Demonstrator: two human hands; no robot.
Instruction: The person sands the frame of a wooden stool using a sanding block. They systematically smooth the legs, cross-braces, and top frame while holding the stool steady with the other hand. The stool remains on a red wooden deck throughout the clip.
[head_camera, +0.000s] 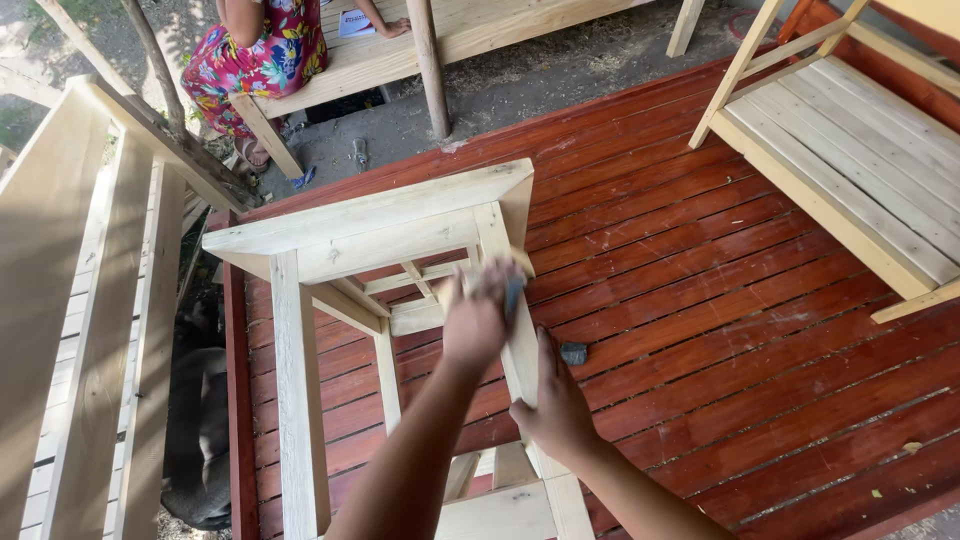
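An unpainted wooden stool frame (300, 330) lies tipped on the red plank deck (720, 300). My left hand (478, 315) is blurred with motion against the upper part of one leg (520, 345) and is closed on a small blue-grey pad (513, 295), likely sandpaper. Lower on the same leg, my right hand (556, 405) grips the wood, thumb pointing up along it. A small dark grey lump (573, 352) rests on the deck just right of the leg, near my right thumb.
A pale slatted wooden seat (850, 150) stands at the right. Another slatted wooden frame (90, 330) runs down the left edge. At the top, a person in a flowered dress (255, 50) sits on a wooden bench (470, 30), behind a post (428, 70).
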